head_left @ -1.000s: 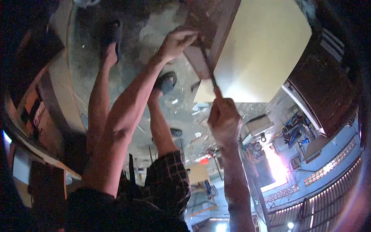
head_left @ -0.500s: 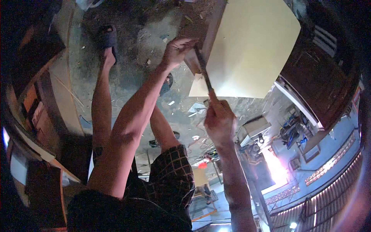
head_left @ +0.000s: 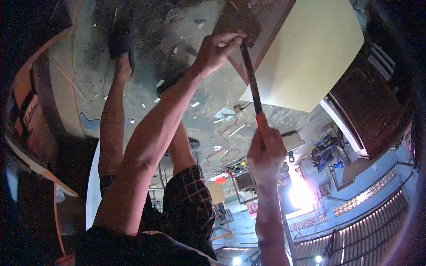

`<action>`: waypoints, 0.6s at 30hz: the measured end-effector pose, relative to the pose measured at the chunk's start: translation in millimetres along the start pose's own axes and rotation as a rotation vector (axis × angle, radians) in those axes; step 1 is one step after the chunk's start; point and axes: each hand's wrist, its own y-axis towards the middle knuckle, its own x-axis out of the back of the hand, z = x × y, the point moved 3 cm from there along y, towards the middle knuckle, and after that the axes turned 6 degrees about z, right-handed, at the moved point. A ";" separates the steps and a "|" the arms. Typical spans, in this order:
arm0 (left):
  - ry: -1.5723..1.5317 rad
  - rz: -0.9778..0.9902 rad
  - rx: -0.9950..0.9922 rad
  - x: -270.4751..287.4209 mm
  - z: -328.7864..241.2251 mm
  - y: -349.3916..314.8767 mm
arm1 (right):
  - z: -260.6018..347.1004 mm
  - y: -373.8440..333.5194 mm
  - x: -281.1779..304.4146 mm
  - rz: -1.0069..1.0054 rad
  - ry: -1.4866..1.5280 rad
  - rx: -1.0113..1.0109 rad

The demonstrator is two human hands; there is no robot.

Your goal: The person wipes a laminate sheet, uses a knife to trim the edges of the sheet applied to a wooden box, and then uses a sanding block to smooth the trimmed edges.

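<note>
A long, dark, narrow file [head_left: 252, 82] with a red-orange handle slants between my two hands. My right hand [head_left: 267, 150] is closed around the handle at the near end. At the far end, the fingers of my left hand [head_left: 215, 55] pinch the tip. The blade passes across the left edge and near corner of a large pale yellow panel [head_left: 315, 53]. A brown strip [head_left: 273, 42] runs along that panel edge, partly behind the file. Whether the blade touches the edge I cannot tell.
Scraps and chips litter the concrete floor [head_left: 146, 93] around my sandalled feet. A dark brown wooden cabinet [head_left: 361, 104] stands to the right of the panel. Boards [head_left: 64, 97] lean at the left. Cables and tools lie beyond my right hand, near a bright opening [head_left: 301, 193].
The view has shifted, with the panel now farther right. My right hand has drawn farther from my left, and more of the file's blade shows between them. Both hands keep their hold.
</note>
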 end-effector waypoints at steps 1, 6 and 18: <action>-0.117 -0.026 -0.006 0.3 -2.3 -6.8 | 5.4 -3.1 4.9 -0.029 0.006 0.034; -0.288 -0.130 0.111 -18.3 -1.0 -54.1 | -2.6 -24.2 24.7 -0.060 -0.016 -0.071; 0.515 -0.065 -0.020 -33.6 -70.1 -15.4 | -54.4 -130.5 -26.9 -0.345 0.785 -0.504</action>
